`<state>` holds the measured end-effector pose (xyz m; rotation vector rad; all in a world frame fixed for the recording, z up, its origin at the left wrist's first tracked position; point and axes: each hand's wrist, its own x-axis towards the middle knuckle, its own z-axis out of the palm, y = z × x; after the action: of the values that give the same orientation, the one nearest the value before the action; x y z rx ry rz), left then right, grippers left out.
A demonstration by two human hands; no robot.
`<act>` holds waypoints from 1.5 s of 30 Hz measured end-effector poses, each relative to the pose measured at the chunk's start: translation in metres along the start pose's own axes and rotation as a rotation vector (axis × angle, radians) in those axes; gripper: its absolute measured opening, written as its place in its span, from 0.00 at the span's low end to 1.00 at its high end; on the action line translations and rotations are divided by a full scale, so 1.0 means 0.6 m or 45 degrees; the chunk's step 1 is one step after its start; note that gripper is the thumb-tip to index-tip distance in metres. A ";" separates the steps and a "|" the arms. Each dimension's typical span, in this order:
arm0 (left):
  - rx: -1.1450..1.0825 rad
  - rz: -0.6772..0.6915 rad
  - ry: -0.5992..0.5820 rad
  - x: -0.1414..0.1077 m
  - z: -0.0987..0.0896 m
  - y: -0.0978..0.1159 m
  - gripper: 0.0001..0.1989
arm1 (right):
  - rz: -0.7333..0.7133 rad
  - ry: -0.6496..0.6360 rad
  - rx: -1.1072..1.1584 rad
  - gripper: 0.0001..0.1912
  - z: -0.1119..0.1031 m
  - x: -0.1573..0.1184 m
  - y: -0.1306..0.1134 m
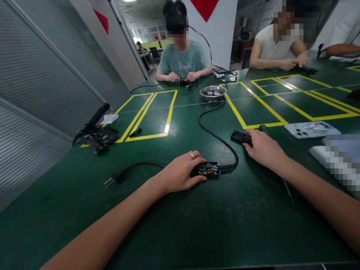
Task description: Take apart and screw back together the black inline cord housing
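Note:
An opened black adapter housing [209, 170] with its circuit board showing lies on the green table [180, 225]. My left hand [187, 170] grips its left end between thumb and fingers. One black cable [216, 137] leaves the right end and curves up toward a metal bowl; another runs left to a two-pin plug [116, 177]. Farther right, my right hand [263, 148] has its fingers closed on the right end of a black cover [241, 137], which rests on the table. A screwdriver [287, 189] lies partly hidden beneath my right hand and forearm.
The metal bowl [213, 93] with small parts stands mid-table. A phone [312, 129] and a white object [332, 161] are at right. Black bagged parts [98, 138] and a small black piece [135, 132] lie left. Across the table sit a person [184, 56] and another person [278, 48].

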<state>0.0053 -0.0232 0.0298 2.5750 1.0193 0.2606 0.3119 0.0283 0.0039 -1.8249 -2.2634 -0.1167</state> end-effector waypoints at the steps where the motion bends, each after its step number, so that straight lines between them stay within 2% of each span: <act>1: -0.020 0.003 -0.015 0.001 0.000 -0.001 0.21 | -0.006 0.007 0.002 0.23 0.001 0.000 0.000; 9: 0.025 -0.085 0.002 0.003 0.003 0.000 0.22 | -0.017 0.006 -0.002 0.23 -0.004 -0.001 -0.004; 17: 0.001 -0.077 0.002 0.004 0.004 -0.001 0.23 | 0.009 0.049 0.039 0.24 -0.001 -0.002 -0.006; 20: -0.130 -0.095 -0.030 0.000 -0.005 -0.005 0.29 | 0.027 0.217 0.153 0.25 -0.012 -0.005 -0.015; 22: -0.250 -0.195 -0.048 -0.005 -0.015 -0.014 0.30 | 0.039 0.388 0.282 0.26 -0.024 -0.008 -0.022; 25: -0.361 -0.341 -0.103 -0.010 -0.032 -0.033 0.24 | 0.081 0.562 0.556 0.28 -0.037 -0.012 -0.030; 28: -0.392 -0.316 -0.231 -0.010 -0.044 -0.051 0.16 | 0.095 0.627 0.835 0.29 -0.040 -0.014 -0.036; 30: -0.418 -0.280 -0.291 -0.009 -0.046 -0.056 0.14 | 0.070 0.637 0.963 0.30 -0.041 -0.017 -0.043; 33: -0.461 -0.287 -0.324 -0.008 -0.046 -0.056 0.13 | -0.011 0.569 1.127 0.26 -0.046 -0.029 -0.061; 36: -0.485 -0.308 -0.328 -0.007 -0.044 -0.053 0.13 | -0.212 0.302 1.290 0.23 -0.054 -0.047 -0.080; 39: -0.501 -0.295 -0.323 -0.007 -0.043 -0.052 0.13 | -0.429 0.079 1.267 0.25 -0.059 -0.061 -0.093; 42: -0.507 -0.281 -0.314 -0.006 -0.042 -0.054 0.13 | -0.551 0.040 1.093 0.26 -0.060 -0.064 -0.100; 45: -0.506 -0.281 -0.312 -0.007 -0.040 -0.056 0.13 | -0.594 0.044 0.999 0.26 -0.059 -0.063 -0.104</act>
<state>-0.0255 0.0029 0.0387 2.0618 1.0301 0.0755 0.2635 -0.0286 0.0345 -0.8846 -2.2008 0.5726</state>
